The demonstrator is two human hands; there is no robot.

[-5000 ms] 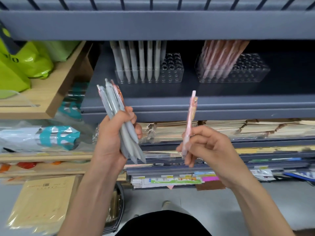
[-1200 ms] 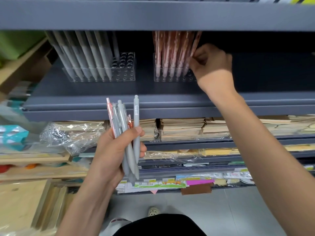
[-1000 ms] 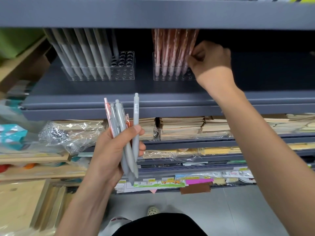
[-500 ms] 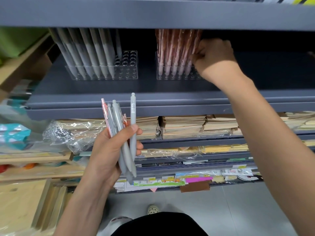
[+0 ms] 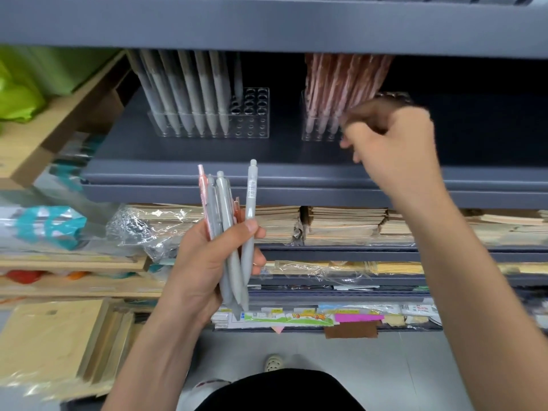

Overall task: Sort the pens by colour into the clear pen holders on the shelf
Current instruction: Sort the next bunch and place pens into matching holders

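The right hand is smeared by motion; whether its curled fingers pinch anything cannot be told. It covers the right end of the pink-pen holder. Above that holder, the edge of the upper shelf hides the tops of the pink pens.

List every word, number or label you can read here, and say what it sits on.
No text is legible in this frame.
Barcode sticker on the tallest grey pen: print too small to read.
Shelf-edge labels on the lowest shelf: blurred.
Small mark on the kraft packet: blurred.
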